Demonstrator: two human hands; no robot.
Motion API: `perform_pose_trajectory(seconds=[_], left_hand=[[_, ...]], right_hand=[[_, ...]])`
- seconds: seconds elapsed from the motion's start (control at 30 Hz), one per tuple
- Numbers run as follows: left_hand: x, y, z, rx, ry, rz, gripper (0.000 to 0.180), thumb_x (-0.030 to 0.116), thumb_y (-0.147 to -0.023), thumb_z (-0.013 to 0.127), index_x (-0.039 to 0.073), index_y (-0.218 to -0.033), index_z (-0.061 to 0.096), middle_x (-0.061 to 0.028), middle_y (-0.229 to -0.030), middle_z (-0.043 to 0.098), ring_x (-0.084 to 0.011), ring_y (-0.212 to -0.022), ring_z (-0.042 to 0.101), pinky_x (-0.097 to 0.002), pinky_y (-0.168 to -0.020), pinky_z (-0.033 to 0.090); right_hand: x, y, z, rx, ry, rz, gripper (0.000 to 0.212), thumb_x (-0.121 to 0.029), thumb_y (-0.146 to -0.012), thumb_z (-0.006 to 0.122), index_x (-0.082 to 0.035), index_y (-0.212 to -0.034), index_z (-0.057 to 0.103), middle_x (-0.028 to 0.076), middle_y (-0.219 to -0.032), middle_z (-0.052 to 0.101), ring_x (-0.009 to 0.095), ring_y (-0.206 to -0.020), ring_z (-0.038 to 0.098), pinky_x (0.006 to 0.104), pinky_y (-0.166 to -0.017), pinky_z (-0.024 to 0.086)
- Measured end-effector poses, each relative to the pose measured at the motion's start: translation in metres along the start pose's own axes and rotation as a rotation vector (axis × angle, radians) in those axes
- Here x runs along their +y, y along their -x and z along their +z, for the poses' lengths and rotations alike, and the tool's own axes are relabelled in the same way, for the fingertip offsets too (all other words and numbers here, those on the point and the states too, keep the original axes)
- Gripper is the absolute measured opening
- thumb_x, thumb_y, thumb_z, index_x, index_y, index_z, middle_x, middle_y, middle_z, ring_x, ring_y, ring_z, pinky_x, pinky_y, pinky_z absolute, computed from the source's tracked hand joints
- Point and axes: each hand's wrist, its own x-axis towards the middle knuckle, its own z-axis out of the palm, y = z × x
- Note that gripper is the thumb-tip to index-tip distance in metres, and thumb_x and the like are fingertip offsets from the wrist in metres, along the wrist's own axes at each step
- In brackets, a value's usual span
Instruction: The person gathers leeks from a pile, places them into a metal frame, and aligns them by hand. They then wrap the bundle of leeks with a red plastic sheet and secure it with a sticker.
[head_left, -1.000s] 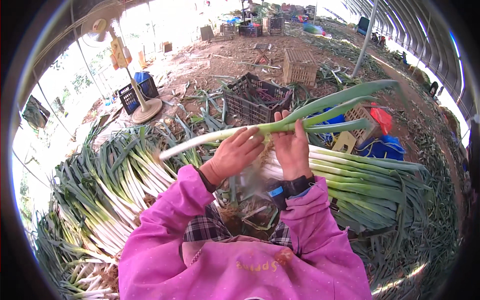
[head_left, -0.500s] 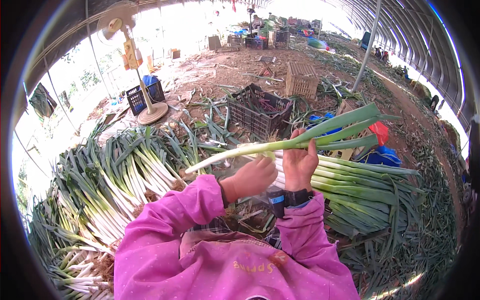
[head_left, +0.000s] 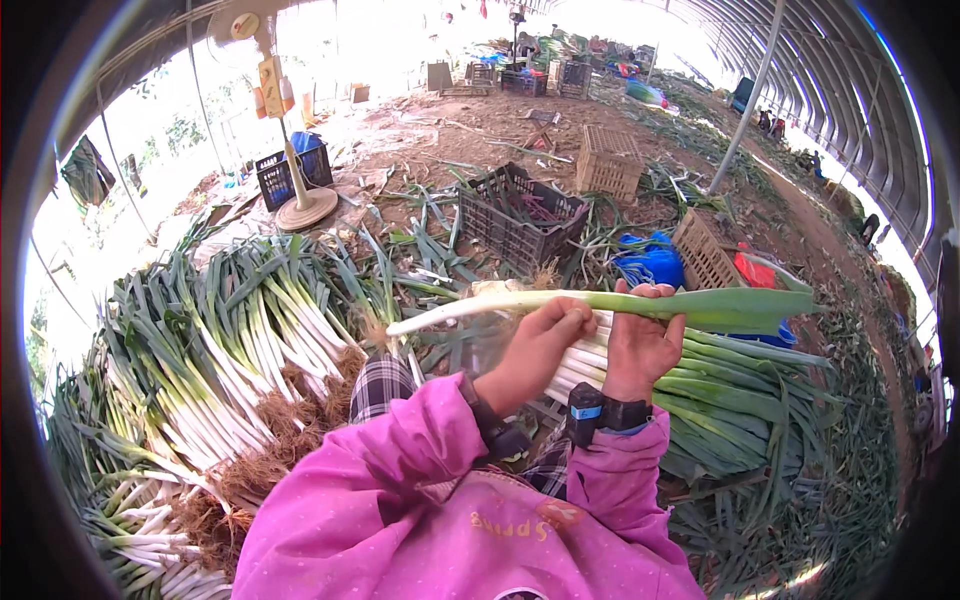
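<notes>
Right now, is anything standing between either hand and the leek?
Nothing visible. The right hand holds the leek at its green part. The left hand is right by the pale stalk; whether its fingertips touch, I can't tell. The leek pile lies lower, not between them.

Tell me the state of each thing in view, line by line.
Long white and green leek: held nearly level
Bare left hand: fingers curled; grip unclear
Bare right hand: palm up, holding the leek
Leafy leek pile at left: roots on
Black plastic crate: open-topped, upright
Beige pedestal fan: standing
</notes>
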Motion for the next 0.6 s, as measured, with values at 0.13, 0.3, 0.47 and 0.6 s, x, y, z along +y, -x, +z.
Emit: perform_pose_trajectory(seconds=[0.13, 0.3, 0.47, 0.6], left_hand=[[-0.002, 0.002, 0.021, 0.105, 0.201, 0.083, 0.015, 0.009, -0.100, 0.045, 0.003, -0.093, 0.057, -0.0054, -0.088, 0.058, -0.0166, -0.093, 0.058, -0.0306, -0.086, 0.046], [-0.012, 0.032, -0.035, -0.402, -1.241, 0.269, 0.019, 0.016, -0.092, 0.059, -0.002, -0.092, 0.065, -0.0061, -0.082, 0.064, -0.0133, -0.082, 0.063, -0.0306, -0.070, 0.050], [0.012, 0.048, -0.029, -0.088, -1.297, 0.121, 0.035, 0.014, -0.087, 0.065, 0.000, -0.118, 0.056, -0.0082, -0.087, 0.066, -0.0134, -0.078, 0.063, -0.0303, -0.065, 0.052], [0.007, 0.002, -0.011, 0.232, -0.391, -0.008, 0.051, 0.006, -0.088, 0.063, -0.002, -0.134, 0.041, -0.0072, -0.091, 0.064, -0.0133, -0.072, 0.063, -0.0257, -0.063, 0.051]], right_hand=[[0.004, -0.001, 0.014, -0.030, -0.061, 0.041, 0.026, -0.026, -0.097, 0.046, -0.002, -0.104, 0.056, 0.007, -0.100, 0.058, 0.021, -0.100, 0.056, 0.0588, -0.109, 0.028], [-0.014, -0.004, 0.017, -0.020, -0.195, 0.045, 0.022, -0.021, -0.096, 0.047, -0.002, -0.101, 0.056, 0.006, -0.097, 0.057, 0.021, -0.098, 0.055, 0.0587, -0.110, 0.027], [-0.014, 0.001, 0.028, 0.042, -0.236, -0.034, 0.013, -0.012, -0.091, 0.048, -0.002, -0.098, 0.053, 0.005, -0.093, 0.053, 0.021, -0.095, 0.052, 0.0567, -0.115, 0.018], [-0.002, -0.001, 0.026, 0.073, -0.298, 0.007, 0.011, -0.011, -0.088, 0.049, -0.003, -0.096, 0.051, 0.004, -0.092, 0.052, 0.020, -0.092, 0.051, 0.0557, -0.115, 0.019]])
